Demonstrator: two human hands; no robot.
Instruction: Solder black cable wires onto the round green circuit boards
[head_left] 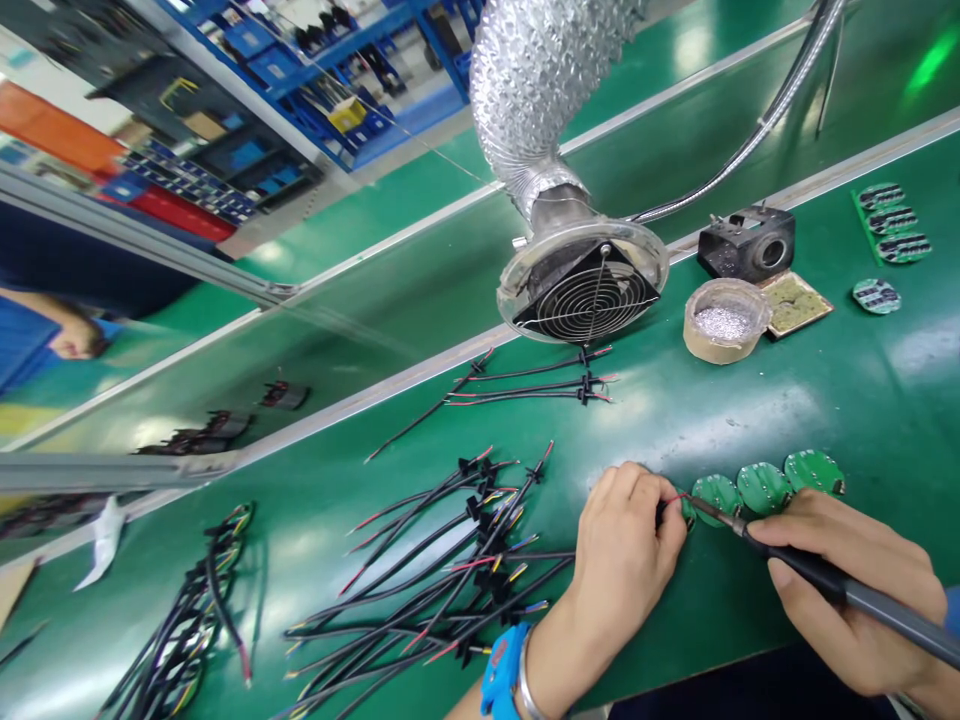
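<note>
My left hand (626,540) is closed in a pinch on a cable, whose thin red wire (677,496) sticks out past the fingertips. My right hand (855,590) grips a soldering iron (806,572) like a pen, its tip pointing left at the red wire over a round green circuit board (688,513). That board is partly hidden by my left fingers. More round boards (763,487) run in a row to the right, behind the iron. Black cables (420,550) with coloured wire ends and black clips lie left of my left hand.
A fume extractor (592,290) with a silver duct hangs over the bench's back edge. Behind the boards stand a soldering iron holder (746,245), a round tub (726,320) and a sponge tray (796,303). Another cable bundle (180,630) lies left. Across the bench is another person's hand (77,338).
</note>
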